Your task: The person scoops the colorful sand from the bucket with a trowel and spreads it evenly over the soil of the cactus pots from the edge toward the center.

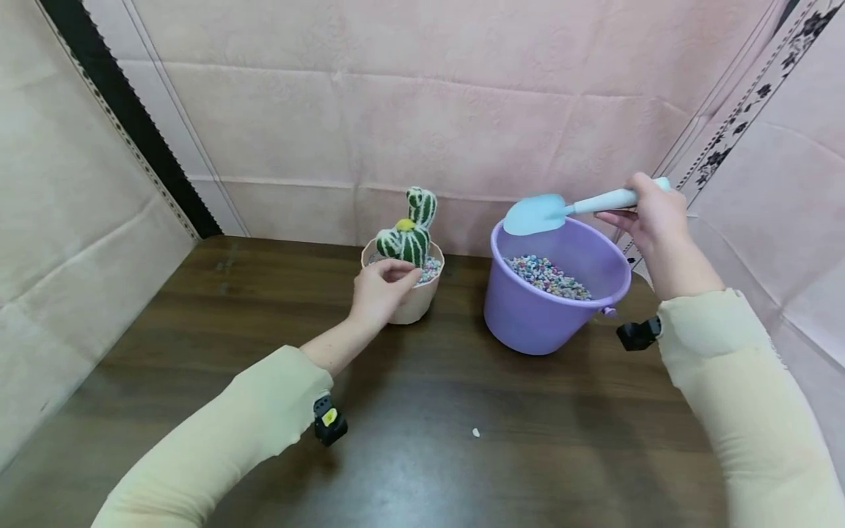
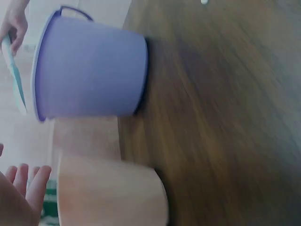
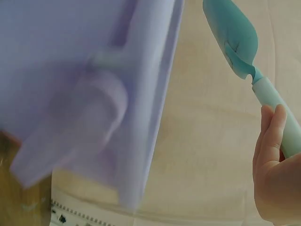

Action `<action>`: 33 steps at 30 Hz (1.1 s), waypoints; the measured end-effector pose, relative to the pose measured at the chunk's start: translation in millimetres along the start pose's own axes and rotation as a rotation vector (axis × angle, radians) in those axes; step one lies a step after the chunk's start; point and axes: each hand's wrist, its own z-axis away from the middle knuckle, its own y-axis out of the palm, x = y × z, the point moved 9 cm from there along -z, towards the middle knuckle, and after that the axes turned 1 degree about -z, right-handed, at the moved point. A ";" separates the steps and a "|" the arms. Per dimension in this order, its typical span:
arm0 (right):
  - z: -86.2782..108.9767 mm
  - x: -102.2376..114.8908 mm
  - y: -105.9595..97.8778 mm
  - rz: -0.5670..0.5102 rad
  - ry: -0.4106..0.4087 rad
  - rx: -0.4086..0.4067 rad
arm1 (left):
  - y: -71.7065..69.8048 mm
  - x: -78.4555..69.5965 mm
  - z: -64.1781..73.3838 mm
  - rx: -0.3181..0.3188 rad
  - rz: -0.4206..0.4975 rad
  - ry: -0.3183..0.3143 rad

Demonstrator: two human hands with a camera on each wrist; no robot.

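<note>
My right hand (image 1: 655,216) grips the handle of a light-blue trowel (image 1: 533,215), its blade over the rim of a purple bucket (image 1: 524,315). Multicoloured gravel (image 1: 548,277) lies inside the bucket. In the right wrist view the fingers wrap the trowel's pale handle (image 3: 272,97). To the left, a beige pot (image 1: 416,304) holds a green-and-white yarn cactus (image 1: 414,246) with a yellow flower, set in similar gravel. My left hand (image 1: 379,290) is at the pot's near rim, by the cactus base. Its fingers (image 2: 37,189) look fairly straight in the left wrist view; contact with the cactus is unclear.
The dark wooden table (image 1: 422,469) carries a small white piece (image 1: 476,433) near its middle. Pale cloth (image 1: 422,125) hangs behind and on both sides. A bucket handle (image 3: 70,122) shows blurred close to the right wrist camera.
</note>
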 end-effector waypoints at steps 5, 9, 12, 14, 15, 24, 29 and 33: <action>-4.4 4.0 -25.0 0.054 -0.027 -0.033 | 41.3 -12.8 -2.7 0.117 0.026 0.026; -8.9 2.3 -40.3 0.167 -0.058 -0.059 | 75.1 -17.2 -9.1 0.184 0.050 -0.012; -12.1 -0.4 -48.9 0.325 -0.099 -0.080 | 98.1 -19.0 -17.4 0.193 0.082 -0.034; -13.7 -3.2 -51.8 0.462 -0.132 -0.089 | 110.4 -20.7 -22.2 0.188 0.105 -0.045; -14.1 -5.1 -51.9 0.542 -0.148 -0.086 | 115.5 -20.9 -24.1 0.183 0.114 -0.053; -16.3 -33.0 -36.0 1.017 -0.234 0.067 | 134.2 -21.2 -36.8 0.121 0.170 -0.080; -11.9 -50.1 -22.2 0.986 -0.207 0.207 | 135.9 -20.4 -44.1 0.077 0.175 -0.087; -8.6 -54.9 -18.9 0.940 -0.180 0.222 | 136.5 -19.6 -46.0 0.058 0.191 -0.103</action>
